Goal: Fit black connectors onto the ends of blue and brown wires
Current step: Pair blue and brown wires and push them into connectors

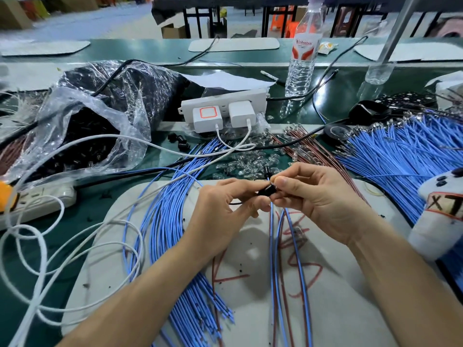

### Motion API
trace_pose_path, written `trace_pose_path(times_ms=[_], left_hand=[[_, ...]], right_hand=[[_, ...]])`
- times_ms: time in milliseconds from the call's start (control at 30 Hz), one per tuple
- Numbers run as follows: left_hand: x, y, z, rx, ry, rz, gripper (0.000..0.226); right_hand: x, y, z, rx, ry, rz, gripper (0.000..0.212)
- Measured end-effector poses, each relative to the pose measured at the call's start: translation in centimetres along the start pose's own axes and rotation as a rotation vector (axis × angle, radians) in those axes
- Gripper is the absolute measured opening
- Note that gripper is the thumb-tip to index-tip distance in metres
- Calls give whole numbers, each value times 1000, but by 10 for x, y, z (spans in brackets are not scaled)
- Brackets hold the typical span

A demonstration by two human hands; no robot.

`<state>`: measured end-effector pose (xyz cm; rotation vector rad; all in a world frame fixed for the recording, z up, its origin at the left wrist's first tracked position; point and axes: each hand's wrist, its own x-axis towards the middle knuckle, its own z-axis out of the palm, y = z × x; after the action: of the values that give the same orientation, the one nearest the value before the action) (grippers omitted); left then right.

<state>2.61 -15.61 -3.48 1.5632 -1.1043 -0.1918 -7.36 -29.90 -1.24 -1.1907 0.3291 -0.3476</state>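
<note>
Small, glossy black connector (pixel 267 190) held just above the desk (pixel 90 209) — pinched between curled fingers (pixel 284 183) of left hand (pixel 225 206) and right hand (pixel 310 196) — blue and brown wires (pixel 272 246) trailing below.

Centre, above mat (pixel 338 309): left hand (pixel 223 209) and right hand (pixel 315 204) meeting, connector (pixel 266 190) pinched between both. Below connector, down across mat to near edge: held wires (pixel 273 246). Left of hands, over mat: wire bundle (pixel 162 221). Further left, off mat: charger cables (pixel 30 246) in loops, flat power strip (pixel 37 199) at left edge. Behind strip: bag (pixel 82 126). Behind hands: small parts pile (pixel 245 161), then socket block (pixel 223 106) with two chargers plugged in. Behind-right of block: bottle (pixel 302 58), upright. Behind right hand: thin wire bunch (pixel 313 151); right of it, big wire fan (pixel 400 156). Near right edge: soft toy (pixel 441 216).
</note>
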Motion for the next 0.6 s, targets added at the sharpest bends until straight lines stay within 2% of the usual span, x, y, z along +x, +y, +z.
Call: trace_pose_path(times_ms=[233, 367, 600], left_hand=[[-1, -2, 1, 19, -3, 61, 25], [0, -4, 3, -17, 17, 66, 25], [-2, -5, 5, -95, 90, 54, 17]], right_hand=[[-2, 0, 0, 48, -44, 54, 3], [-2, -1, 2, 80, -72, 78, 15], [-4, -1, 9, 144, -53, 85, 4]])
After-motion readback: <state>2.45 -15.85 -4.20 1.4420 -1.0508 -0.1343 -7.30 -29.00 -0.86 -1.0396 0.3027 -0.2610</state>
